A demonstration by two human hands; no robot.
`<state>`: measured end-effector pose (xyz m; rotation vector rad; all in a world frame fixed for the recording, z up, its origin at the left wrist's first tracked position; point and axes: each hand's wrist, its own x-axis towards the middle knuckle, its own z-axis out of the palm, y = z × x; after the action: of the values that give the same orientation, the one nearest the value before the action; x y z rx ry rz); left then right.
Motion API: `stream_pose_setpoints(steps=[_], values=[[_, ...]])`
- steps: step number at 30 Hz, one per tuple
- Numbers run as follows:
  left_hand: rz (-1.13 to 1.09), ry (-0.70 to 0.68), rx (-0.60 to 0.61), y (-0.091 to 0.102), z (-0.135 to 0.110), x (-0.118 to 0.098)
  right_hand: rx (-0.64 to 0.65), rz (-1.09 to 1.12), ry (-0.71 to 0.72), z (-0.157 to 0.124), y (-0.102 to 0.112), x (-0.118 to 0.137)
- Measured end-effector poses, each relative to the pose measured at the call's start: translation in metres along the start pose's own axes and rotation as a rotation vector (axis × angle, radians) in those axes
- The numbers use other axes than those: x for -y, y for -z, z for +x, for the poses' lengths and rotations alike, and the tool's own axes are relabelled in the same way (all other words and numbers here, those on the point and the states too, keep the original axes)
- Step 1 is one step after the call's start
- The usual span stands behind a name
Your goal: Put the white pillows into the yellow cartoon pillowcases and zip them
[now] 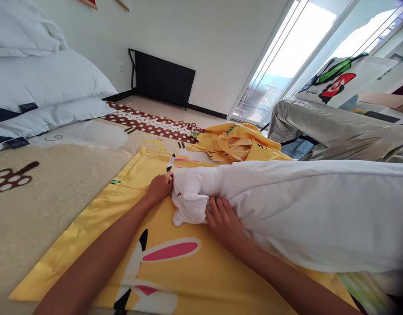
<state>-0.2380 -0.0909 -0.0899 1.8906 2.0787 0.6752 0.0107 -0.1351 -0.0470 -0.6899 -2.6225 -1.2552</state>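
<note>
A big white pillow (306,210) lies across a flat yellow pillowcase (99,227) printed with a pink-eared rabbit, spread on the bed. My left hand (159,187) is closed on the pillowcase's far edge, right beside the pillow's bunched end. My right hand (223,221) grips that bunched corner of the pillow (191,197) from the near side, fingers curled into the fabric.
A crumpled yellow cloth (234,144) lies beyond the pillow. Stacked white pillows (40,83) sit at the back left on the beige patterned bedspread (31,192). A silver cover (335,131) drapes furniture at right, by the glass doors (286,57). A black panel (164,81) stands against the wall.
</note>
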Motion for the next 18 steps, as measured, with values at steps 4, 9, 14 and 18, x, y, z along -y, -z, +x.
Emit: stream_pose_setpoints(steps=[4, 9, 14, 18], values=[[0.053, -0.068, 0.009, 0.002, -0.007, 0.0, -0.086, 0.017, -0.029, 0.008, -0.002, -0.017], [0.087, -0.143, 0.034, 0.008, -0.012, 0.007, -0.065, -0.065, -0.09, 0.021, 0.005, -0.093], [0.142, -0.314, 0.088, 0.012, -0.018, -0.001, 0.046, 0.008, -0.3, 0.003, 0.038, -0.196], [0.107, -0.513, 0.179, 0.01, -0.035, -0.033, 0.035, 0.125, -0.391, -0.021, 0.063, -0.263]])
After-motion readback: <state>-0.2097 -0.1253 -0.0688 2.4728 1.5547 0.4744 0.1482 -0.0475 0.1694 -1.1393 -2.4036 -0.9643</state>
